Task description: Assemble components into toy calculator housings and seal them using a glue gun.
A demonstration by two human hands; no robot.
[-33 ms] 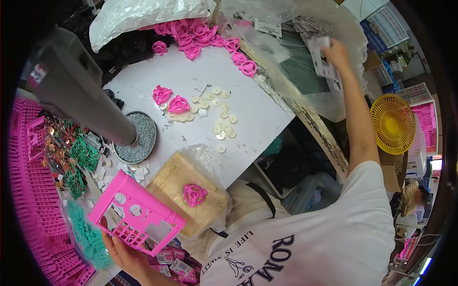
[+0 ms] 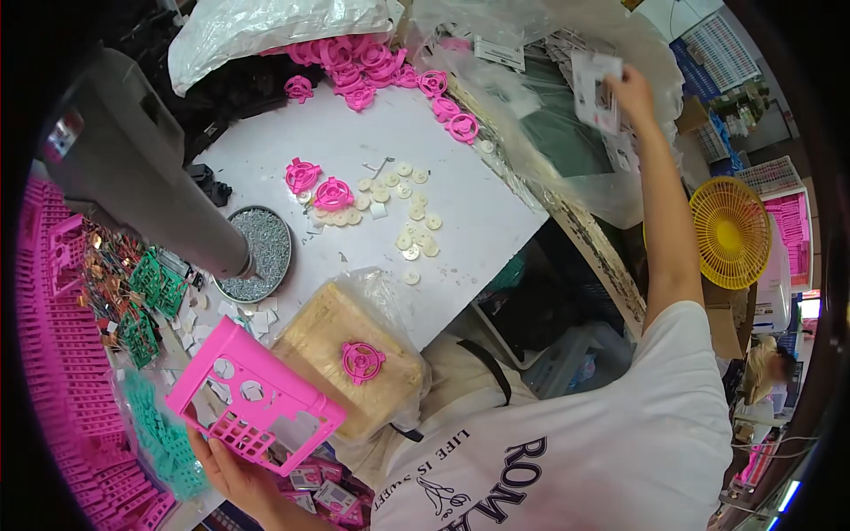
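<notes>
At the far left, pink plastic grid panels are stacked in a long row, with green circuit boards and thin tangled wires heaped beside them. Nearer the lower edge, teal plastic parts are gathered in clear film. A thick grey tubular post is slanted over a round dark-rimmed dish, which is filled with small silvery metal pieces; whether the dish is touched by the post cannot be told. Below it, a bright pink plastic casing with round holes and a square grid is held tilted in the left hand, its lower left edge gripped by fingers whose tips are partly hidden. Just to the right, a pink spoked plastic ring is set on a tan rectangular block partly wrapped in clear plastic. On the white tabletop, more pink rings are piled at the back, and cream round discs are scattered mid-surface. Farther right, above a large translucent plastic bag, a pale grey-and-white flat card is pinched by its right edge between the narrowed fingers of the right hand. Beyond the forearm, a yellow round plastic basket is seen.
</notes>
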